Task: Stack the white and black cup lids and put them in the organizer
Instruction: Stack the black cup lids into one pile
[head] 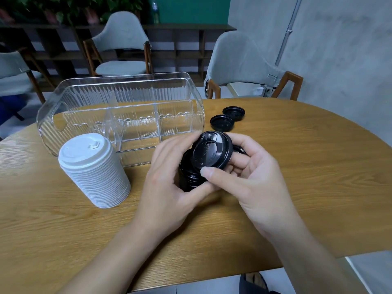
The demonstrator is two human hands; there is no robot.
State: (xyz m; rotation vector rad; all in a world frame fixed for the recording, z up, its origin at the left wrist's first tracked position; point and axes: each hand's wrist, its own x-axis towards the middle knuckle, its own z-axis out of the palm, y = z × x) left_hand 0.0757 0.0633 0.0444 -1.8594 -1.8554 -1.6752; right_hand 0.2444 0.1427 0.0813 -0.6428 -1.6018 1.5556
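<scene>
Near the table's (297,166) middle we curl our left hand (169,183) round the black lid stack (189,177), while right-hand (254,177) fingers (239,160) pinch the tilted top lid (210,151); the white stack (95,172) stands before the organizer (118,111).

No readable text, brand, number or sign anywhere. The top black lid (210,151), held over the table's middle, has raised embossed marks on its face, but they're too blurred and small to make out. The bottle (156,10) on the shelf past the table's far edge carries a label, illegible. The white lid stack (93,166) near the table's left edge shows only a moulded sip tab, no lettering. The organizer (121,115) at the far-left edge has ribbed walls, no markings.
</scene>
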